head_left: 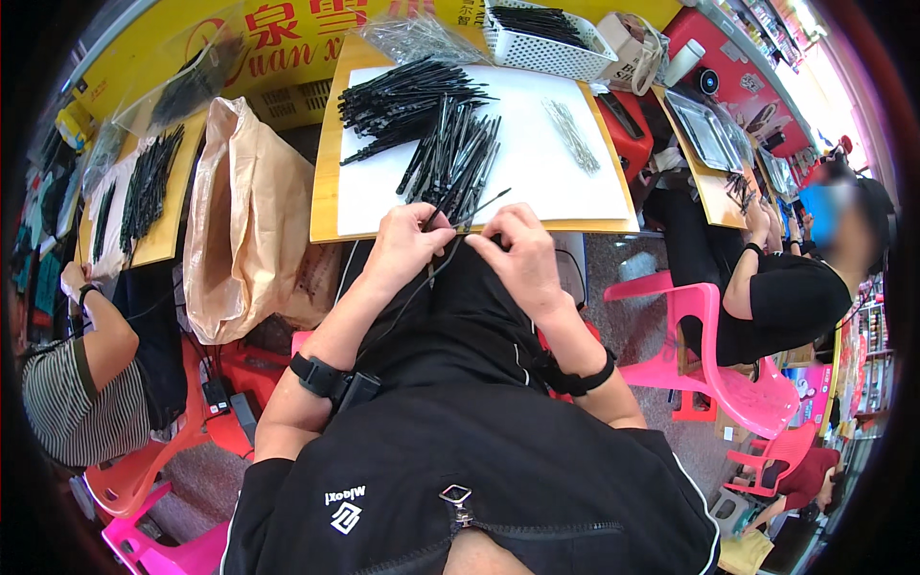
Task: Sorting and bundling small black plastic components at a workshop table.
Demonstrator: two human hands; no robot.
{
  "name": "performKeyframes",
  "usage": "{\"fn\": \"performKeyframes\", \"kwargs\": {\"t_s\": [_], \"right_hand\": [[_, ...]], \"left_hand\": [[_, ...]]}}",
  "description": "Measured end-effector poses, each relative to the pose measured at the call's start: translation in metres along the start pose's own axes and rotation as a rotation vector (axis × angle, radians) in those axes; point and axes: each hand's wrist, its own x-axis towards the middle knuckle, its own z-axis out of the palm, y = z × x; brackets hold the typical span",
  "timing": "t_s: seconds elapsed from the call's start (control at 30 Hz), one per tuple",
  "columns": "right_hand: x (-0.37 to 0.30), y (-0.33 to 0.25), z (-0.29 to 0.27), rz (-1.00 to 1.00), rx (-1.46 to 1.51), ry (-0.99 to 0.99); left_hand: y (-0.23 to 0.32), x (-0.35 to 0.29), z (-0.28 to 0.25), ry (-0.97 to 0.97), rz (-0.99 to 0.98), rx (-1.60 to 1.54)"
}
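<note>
My left hand [410,241] is closed in a pinch at the near edge of the table, with a thin black strip [438,209] between thumb and forefinger. Beside it my right hand [522,257] is also closed, thumb and forefinger brought together near the dark strands between the hands; what it grips is too small to tell. A thin black strand hangs from there over my lap. Just beyond my fingers lies a bundle of black strips [450,153] on a white sheet [546,196]. A larger heap of similar strips [407,101] lies behind it.
Clear thin pieces [572,136] lie at the sheet's right. Behind are a clear plastic bag [422,40] and a white basket [551,56] of black strips. A large tan sack [249,211] stands left of the table. Co-workers sit on both sides; a pink chair [704,335] is at right.
</note>
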Motion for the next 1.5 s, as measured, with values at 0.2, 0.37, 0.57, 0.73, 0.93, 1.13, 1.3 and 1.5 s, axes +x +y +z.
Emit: {"fn": "performKeyframes", "kwargs": {"t_s": [0.2,0.37,0.57,0.73,0.93,1.13,1.3,1.5], "right_hand": [[0.000,0.015,0.004,0.684,0.874,-0.029],[0.008,0.015,0.006,0.685,1.059,0.067],[0.013,-0.003,-0.002,0.675,1.167,0.088],[0.008,-0.038,-0.012,0.188,0.588,0.129],[0.012,-0.045,-0.020,-0.525,0.060,0.080],[0.005,-0.046,-0.018,0.012,0.331,0.145],[0.004,-0.046,-0.016,0.298,0.706,0.233],[0.009,-0.047,-0.012,-0.536,0.001,0.206]], "left_hand": [[0.012,0.000,0.007,-0.086,-0.039,-0.326],[0.012,-0.001,0.003,-0.206,-0.156,-0.662],[0.013,0.000,-0.015,-0.363,-0.261,-0.959],[0.022,0.000,-0.020,-0.328,-0.288,-1.089],[0.028,-0.001,-0.024,-0.354,-0.290,-1.240],[0.029,-0.004,-0.024,-0.380,-0.314,-1.336],[0.030,-0.006,-0.020,-0.356,-0.329,-1.366],[0.022,-0.002,-0.011,-0.224,-0.209,-1.286]]}}
